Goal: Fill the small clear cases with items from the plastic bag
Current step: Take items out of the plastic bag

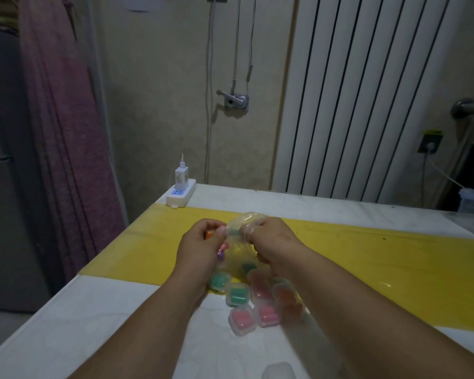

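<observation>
Nearest to my camera, at the bottom edge, a pale rounded object (278,370) sits blurred on the white worktop (99,324); I cannot tell what it is. Both forearms reach forward from below.

Head view, the only one I have: just beyond the arms lies a cluster of small clear cases (253,302), touching one another, on the near edge of a yellow mat (381,258). Those I can see into hold colour: two hold green, several pink, some orange.

Above them my left hand (200,247) is curled, pinching the neck of the clear plastic bag (241,242), with an orange item (209,234) tucked under its fingers. My right hand (271,240) is also curled, gripping the bag's other side. The bag hangs between both hands, above the cases; a green piece and something purple show through it.

My judgement: I am at the step of opening the bag or drawing out an item. Next I would need to free one hand, carry the item down, and find an unfilled case; none is plainly visible.

Far left on the worktop, a white power strip (181,194) glows blue with a charger (181,177) plugged in. No readable writing or brand appears anywhere.
</observation>
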A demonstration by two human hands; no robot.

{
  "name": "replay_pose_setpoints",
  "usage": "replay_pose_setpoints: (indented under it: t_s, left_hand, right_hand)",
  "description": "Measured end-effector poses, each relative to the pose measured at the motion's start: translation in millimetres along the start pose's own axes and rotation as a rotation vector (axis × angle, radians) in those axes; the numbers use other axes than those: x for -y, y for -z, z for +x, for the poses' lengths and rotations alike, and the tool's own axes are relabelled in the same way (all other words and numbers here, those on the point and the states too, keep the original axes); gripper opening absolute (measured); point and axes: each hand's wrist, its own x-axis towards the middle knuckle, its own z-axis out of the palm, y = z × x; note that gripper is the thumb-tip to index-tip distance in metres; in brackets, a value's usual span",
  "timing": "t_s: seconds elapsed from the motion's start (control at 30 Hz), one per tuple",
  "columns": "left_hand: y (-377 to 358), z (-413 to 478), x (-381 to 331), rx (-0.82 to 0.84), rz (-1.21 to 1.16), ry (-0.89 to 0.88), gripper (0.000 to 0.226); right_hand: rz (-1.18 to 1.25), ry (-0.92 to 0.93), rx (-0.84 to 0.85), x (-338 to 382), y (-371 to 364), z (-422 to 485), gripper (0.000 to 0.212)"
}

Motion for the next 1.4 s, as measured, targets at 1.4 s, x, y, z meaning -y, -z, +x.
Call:
replay_pose_setpoints:
  t_s: [1.4]
  left_hand:
    - [-33, -52, -13, 0.278, 0.255, -0.204, 0.022]
  right_hand:
    - [0.294, 0.111, -0.069, -51, 71, -70, 0.028]
